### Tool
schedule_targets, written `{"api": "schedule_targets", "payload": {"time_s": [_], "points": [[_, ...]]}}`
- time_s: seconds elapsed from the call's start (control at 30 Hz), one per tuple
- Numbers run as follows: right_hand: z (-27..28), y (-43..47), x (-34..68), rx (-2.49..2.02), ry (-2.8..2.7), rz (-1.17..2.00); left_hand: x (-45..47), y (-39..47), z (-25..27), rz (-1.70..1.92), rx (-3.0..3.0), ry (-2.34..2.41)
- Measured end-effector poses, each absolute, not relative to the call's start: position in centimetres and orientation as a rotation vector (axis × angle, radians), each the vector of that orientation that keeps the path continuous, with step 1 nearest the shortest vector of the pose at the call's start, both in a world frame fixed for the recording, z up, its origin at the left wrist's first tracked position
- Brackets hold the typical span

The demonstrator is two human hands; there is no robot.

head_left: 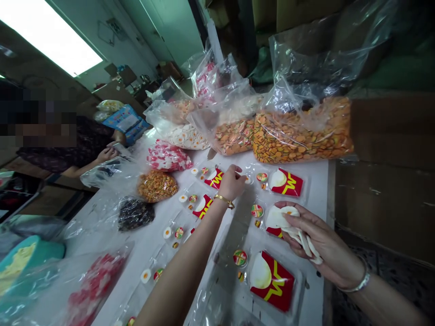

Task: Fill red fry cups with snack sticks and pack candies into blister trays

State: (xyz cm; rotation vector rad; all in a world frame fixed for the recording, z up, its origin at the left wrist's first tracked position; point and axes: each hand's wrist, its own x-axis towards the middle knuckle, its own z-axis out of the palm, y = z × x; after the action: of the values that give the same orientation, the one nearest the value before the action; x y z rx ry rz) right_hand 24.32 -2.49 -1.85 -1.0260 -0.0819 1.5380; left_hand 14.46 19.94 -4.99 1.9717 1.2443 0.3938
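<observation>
My left hand [233, 182], with a gold bangle at its wrist, reaches over the clear plastic trays. Its fingertips pinch a small fried egg piece [248, 180] at the left of the top tray in the right row. My right hand [314, 240] is closed around several flat white fried egg pieces [295, 222], held above the middle tray of that row. Beneath them a red fries carton piece [273, 232] is partly hidden. Another red carton piece with a yellow M [277, 283] lies in the nearest tray, beside a round pizza-like piece [240, 257] and a tiny burger piece [241, 276].
Along the far edge stand clear bags of orange pieces [302, 140], mixed pieces [233, 136] and egg pieces [188, 136]. Smaller bags of pink-white [168, 156] and dark pieces [136, 213] lie left. A teal tub [47, 251] sits near left. Another person's hand [108, 154] is beyond.
</observation>
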Motion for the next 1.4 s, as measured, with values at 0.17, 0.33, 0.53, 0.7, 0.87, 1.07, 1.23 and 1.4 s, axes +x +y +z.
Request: {"api": "schedule_targets", "payload": {"time_s": [0.17,0.33,0.53,0.7,0.87,1.07,1.23,1.4], "points": [[-2.7,-2.3,24.6,-1.101,-0.076,1.504,15.7,19.5,-4.7,0.274,2.261,1.397],[-2.8,-1.8,23.9,-1.14,-0.054,1.427,14.8,16.0,-2.0,0.406,2.324,1.258],[-2.4,-2.3,22.0,-1.065,-0.078,1.45,10.2,8.2,0.1,0.177,1.74,0.806],[-2.6,-3.5,20.9,-1.009,-0.003,1.625,6.5,9.9,-0.6,0.407,2.036,0.847],[-2.5,-4.1,21.0,-1.045,-0.03,1.674,5.1,14.0,-2.2,0.297,2.545,0.571],[-2.3,-3.7,20.8,-1.13,-0.07,1.677,4.6,14.7,-3.6,0.164,2.892,0.294],[-2.4,-3.4,20.5,-1.028,-0.151,1.714,4.1,14.3,-3.2,0.115,2.942,0.373],[-1.8,-3.6,19.9,-1.025,-0.155,1.798,4.5,9.7,-0.3,0.32,2.4,0.597]]}}
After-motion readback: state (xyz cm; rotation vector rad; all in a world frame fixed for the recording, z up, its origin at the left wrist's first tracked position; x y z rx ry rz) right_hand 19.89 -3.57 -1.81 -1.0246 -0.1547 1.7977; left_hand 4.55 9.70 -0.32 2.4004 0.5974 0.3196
